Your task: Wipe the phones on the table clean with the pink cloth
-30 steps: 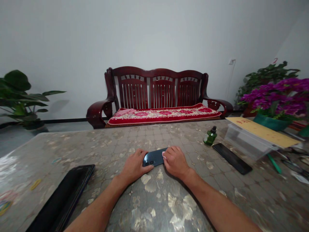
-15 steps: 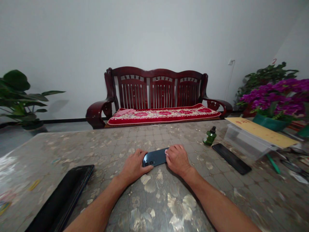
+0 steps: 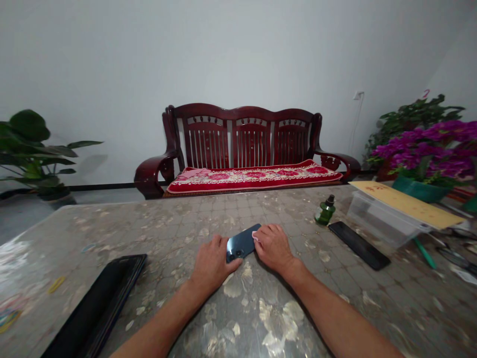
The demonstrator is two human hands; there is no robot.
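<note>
- Phone [image 3: 244, 242]: flat on the patterned table [image 3: 208, 318], between both hands, camera side up.
- Long axis: slanted, from near left to far right; camera end points near left.
- Left hand [image 3: 212, 261]: partly closed, thumb and fingers gripping the camera end.
- Right hand [image 3: 273, 246]: fingers curled, pinching a pale pink piece [image 3: 255, 235] against the far end.
</note>
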